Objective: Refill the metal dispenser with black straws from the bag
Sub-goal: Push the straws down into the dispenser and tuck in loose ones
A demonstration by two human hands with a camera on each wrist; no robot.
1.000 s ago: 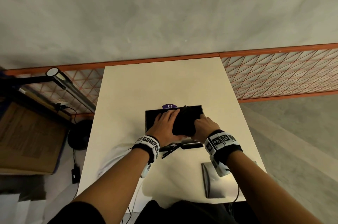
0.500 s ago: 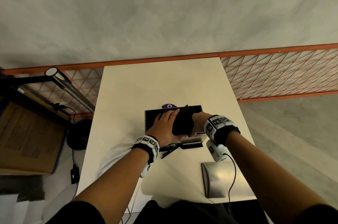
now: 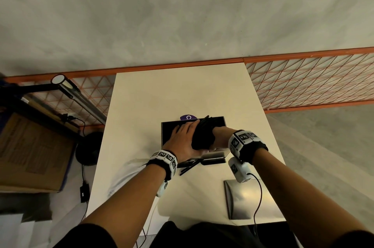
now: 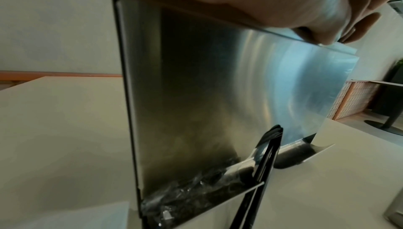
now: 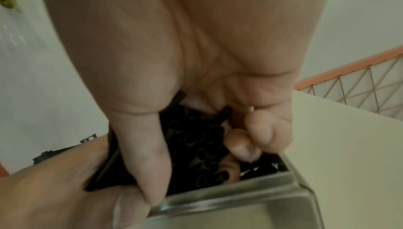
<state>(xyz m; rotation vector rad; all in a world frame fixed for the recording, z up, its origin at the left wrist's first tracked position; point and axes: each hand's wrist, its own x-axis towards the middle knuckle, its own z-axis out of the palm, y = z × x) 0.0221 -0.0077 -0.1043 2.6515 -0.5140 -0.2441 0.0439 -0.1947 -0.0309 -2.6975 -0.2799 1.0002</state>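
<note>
The metal dispenser point(image 3: 168, 132) stands mid-table with its top open; its brushed front point(image 4: 218, 94) fills the left wrist view. A thick bundle of black straws point(image 3: 203, 134) lies over the opening, held between both hands. My left hand point(image 3: 182, 140) lies along its left side, thumb point(image 4: 322, 37) at the rim with straws between thumb and fingers. My right hand point(image 3: 219, 138) grips the right side, thumb and fingers curled round the straw ends point(image 5: 196, 146) just above the rim point(image 5: 240, 196). A few loose straws point(image 3: 189, 167) poke out of the bottom tray point(image 4: 261, 163).
The dispenser's metal lid point(image 3: 240, 199) lies flat near the table's front right edge. A clear plastic bag point(image 3: 125, 179) lies front left under my left forearm. A purple disc point(image 3: 188, 117) sits behind the dispenser. Orange mesh railing point(image 3: 303, 84) borders the far side.
My right wrist has swung forward and up over the dispenser, turning the hand onto the bundle's right side. The bundle sits a little lower in the opening. The left hand has stayed put.
</note>
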